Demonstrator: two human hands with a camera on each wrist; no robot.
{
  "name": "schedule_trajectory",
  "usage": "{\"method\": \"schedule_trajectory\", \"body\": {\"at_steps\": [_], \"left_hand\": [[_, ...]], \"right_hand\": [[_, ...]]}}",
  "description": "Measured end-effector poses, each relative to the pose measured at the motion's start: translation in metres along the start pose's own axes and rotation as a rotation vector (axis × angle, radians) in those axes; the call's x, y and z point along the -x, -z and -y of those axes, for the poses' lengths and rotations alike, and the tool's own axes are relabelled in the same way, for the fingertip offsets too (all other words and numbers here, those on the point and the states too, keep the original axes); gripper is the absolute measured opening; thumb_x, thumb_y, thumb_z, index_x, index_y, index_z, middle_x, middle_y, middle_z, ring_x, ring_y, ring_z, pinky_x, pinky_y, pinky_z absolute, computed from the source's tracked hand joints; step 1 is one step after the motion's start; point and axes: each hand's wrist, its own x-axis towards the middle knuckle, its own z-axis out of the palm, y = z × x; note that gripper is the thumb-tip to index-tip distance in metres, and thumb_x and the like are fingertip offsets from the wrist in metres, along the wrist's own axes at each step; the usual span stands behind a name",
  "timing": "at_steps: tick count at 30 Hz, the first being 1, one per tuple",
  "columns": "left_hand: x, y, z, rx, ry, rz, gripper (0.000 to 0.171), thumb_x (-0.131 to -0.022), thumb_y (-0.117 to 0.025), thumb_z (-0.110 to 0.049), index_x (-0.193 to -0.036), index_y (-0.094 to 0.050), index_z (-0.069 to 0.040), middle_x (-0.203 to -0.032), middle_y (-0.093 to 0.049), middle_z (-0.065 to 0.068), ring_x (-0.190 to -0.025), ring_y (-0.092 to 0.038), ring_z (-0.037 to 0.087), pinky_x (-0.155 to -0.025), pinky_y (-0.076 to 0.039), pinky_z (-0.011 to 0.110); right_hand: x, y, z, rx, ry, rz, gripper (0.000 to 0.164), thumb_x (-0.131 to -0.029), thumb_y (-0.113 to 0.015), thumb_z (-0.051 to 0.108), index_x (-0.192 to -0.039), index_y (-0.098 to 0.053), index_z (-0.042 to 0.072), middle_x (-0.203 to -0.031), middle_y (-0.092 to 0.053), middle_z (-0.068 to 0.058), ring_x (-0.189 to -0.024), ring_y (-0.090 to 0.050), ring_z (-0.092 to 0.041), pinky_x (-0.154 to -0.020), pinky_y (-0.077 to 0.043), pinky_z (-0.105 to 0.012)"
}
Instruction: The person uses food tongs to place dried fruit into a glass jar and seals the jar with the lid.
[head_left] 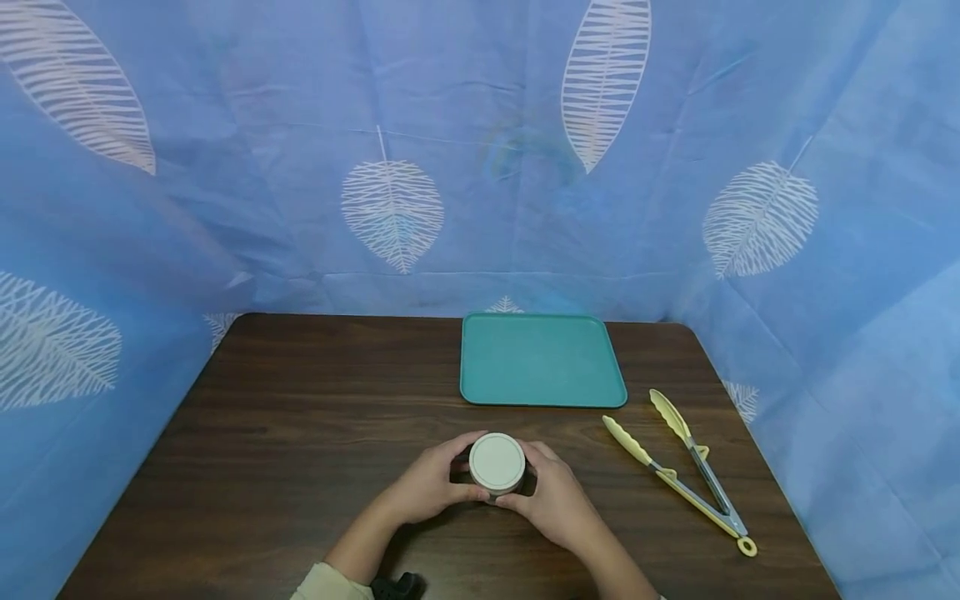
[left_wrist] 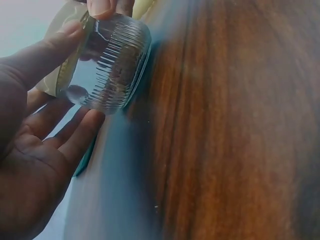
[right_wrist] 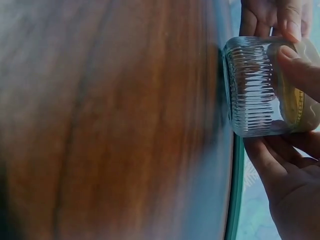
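A clear ribbed glass jar [left_wrist: 117, 67] with a cream lid [head_left: 497, 461] stands upright near the front middle of the table, at or very close to its surface. My left hand [head_left: 431, 483] grips it from the left, thumb in front and fingers behind. From the right, my right hand [head_left: 555, 496] holds it the same way. Both thumbs lie near the lid's lower edge, as the right wrist view shows on the jar [right_wrist: 252, 90]. Reflections make it hard to tell what is inside the glass.
A teal tray [head_left: 542, 360] lies at the back edge of the dark wooden table [head_left: 315, 400]. Spread tongs [head_left: 696, 501] with yellow tips rest on the right side. A blue leaf-patterned cloth [head_left: 487, 217] hangs behind and at both sides.
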Motion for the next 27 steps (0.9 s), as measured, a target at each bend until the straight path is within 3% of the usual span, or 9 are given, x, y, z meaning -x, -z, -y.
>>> {"method": "schedule_trajectory", "body": {"at_steps": [7,17,27], "left_hand": [[-0.008,0.0,-0.004,-0.05,0.003,-0.003,0.086,-0.089,-0.09,-0.03,-0.162,-0.048,-0.014,-0.16,-0.059,0.006,-0.143,-0.063,0.03,-0.111,-0.057,0.032],[-0.01,0.006,-0.009,-0.137,0.049,-0.001,0.084,-0.088,-0.092,-0.031,-0.159,-0.051,-0.012,-0.154,-0.064,0.011,-0.132,-0.07,0.032,-0.104,-0.061,0.039],[-0.016,0.002,-0.011,-0.316,0.025,0.028,0.085,-0.094,-0.087,-0.036,-0.163,-0.044,-0.014,-0.161,-0.058,0.006,-0.147,-0.058,0.027,-0.119,-0.05,0.051]], "right_hand": [[-0.003,0.001,-0.005,0.017,-0.021,0.011,0.083,-0.079,-0.099,0.024,-0.151,-0.06,0.009,-0.133,-0.068,-0.004,-0.128,-0.068,-0.029,-0.104,-0.059,-0.048],[-0.011,-0.002,-0.008,0.025,0.004,0.025,0.083,-0.079,-0.099,0.026,-0.15,-0.061,0.01,-0.133,-0.067,-0.004,-0.126,-0.069,-0.028,-0.102,-0.06,-0.046],[-0.009,-0.001,-0.013,0.022,-0.04,0.005,0.081,-0.079,-0.099,0.025,-0.149,-0.062,0.009,-0.133,-0.067,-0.004,-0.126,-0.069,-0.028,-0.102,-0.06,-0.044]]}}
